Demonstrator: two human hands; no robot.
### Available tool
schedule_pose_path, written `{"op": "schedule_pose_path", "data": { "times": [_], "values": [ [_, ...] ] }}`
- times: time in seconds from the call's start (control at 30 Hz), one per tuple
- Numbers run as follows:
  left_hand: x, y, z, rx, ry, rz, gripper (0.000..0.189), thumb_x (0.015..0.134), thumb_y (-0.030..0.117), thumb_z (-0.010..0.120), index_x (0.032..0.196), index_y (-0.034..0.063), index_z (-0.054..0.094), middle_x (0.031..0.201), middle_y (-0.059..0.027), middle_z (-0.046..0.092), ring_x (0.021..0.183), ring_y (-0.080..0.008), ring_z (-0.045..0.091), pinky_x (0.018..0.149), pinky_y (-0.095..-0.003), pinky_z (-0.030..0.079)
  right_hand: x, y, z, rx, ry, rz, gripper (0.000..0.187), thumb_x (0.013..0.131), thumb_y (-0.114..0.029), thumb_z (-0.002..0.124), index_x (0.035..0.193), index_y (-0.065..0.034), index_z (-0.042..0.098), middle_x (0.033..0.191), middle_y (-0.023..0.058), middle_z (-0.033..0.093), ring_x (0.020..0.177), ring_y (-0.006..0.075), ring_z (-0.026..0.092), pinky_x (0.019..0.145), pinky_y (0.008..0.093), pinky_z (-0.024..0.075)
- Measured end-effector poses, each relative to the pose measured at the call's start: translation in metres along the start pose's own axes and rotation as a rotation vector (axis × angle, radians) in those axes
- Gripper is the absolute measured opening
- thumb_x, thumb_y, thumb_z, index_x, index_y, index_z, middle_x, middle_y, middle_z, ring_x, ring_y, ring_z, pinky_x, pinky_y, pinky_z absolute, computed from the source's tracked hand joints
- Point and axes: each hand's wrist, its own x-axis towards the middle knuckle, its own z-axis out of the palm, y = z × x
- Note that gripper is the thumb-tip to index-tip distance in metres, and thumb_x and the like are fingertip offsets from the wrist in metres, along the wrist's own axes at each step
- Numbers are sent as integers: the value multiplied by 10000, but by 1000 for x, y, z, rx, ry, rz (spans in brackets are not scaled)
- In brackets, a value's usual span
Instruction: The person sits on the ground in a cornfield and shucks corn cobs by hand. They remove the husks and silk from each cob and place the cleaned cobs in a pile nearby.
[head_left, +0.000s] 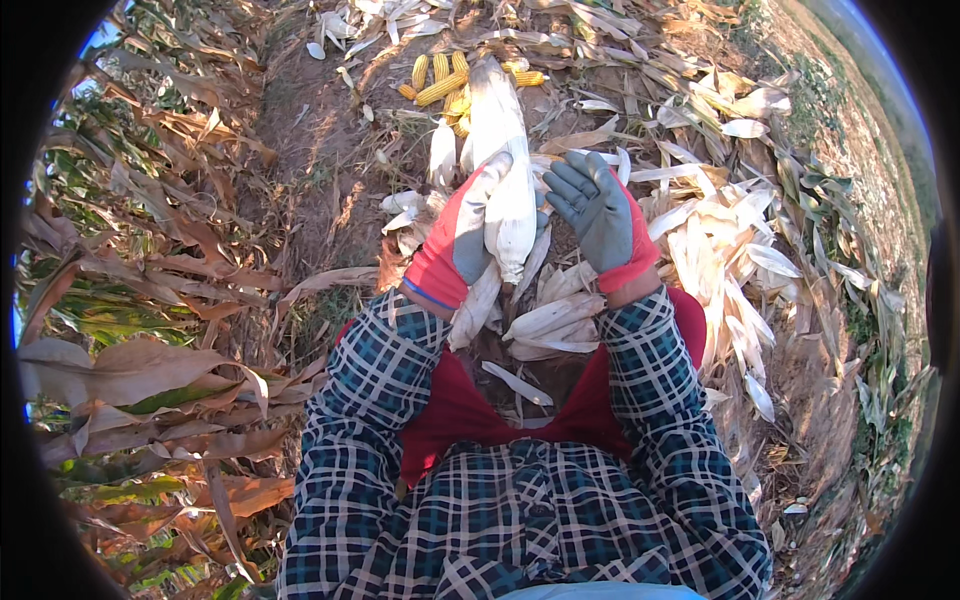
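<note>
My left hand, in a red work glove with a grey coated palm, holds an ear of corn in its pale dry husk, its stalk end towards me. To the right of the ear, my right hand, gloved the same way, has its palm up and fingers apart, with nothing in it. Beyond the ear lie several husked yellow corn cobs on the soil. Several ears in husk lie on the ground between my knees.
A heap of loose pale husks lies to the right. Dry corn plants stand or lean along the left side. Cut stalks and leaves cover the ground ahead. A loose husk piece lies close to me.
</note>
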Motion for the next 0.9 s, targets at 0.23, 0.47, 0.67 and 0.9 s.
{"op": "schedule_pose_path", "data": {
  "times": [0.23, 0.47, 0.67, 0.9],
  "values": [
    [-9, -24, 13, 264, -39, -112, 495, 1001, 455, 442, 1221, 23, 540, 1048, -78, 633, 875, -141, 629, 756, -266, 530, -8, -5, 12, -69, -32, -23, 471, 935, -357, 611, 1252, -19, 526, 1104, 79, 601, 1008, 158, 576, 879, 316, 464],
    [-24, -15, 28, 106, -283, -233, 591, 969, 515, 452, 1196, -21, 552, 935, -107, 665, 759, -155, 659, 654, -281, 554, -17, -23, 27, 190, 47, 93, 406, 948, -373, 592, 1171, -34, 567, 978, 53, 628, 900, 153, 609, 792, 307, 501],
    [-34, -19, 31, -38, -291, -300, 571, 931, 492, 544, 1170, -27, 560, 901, -127, 669, 745, -199, 681, 630, -303, 562, -20, -27, 23, -144, -13, 4, 446, 960, -420, 551, 1199, -44, 574, 999, 34, 626, 886, 115, 584, 783, 266, 465],
    [-18, -18, 12, 553, 68, 57, 378, 882, 240, 700, 1155, 8, 581, 967, -56, 657, 827, -123, 635, 709, -256, 524, -11, -14, 11, -356, 17, -62, 272, 918, -250, 648, 1085, -38, 613, 944, -19, 603, 885, 75, 545, 797, 234, 432]
  ]
}}
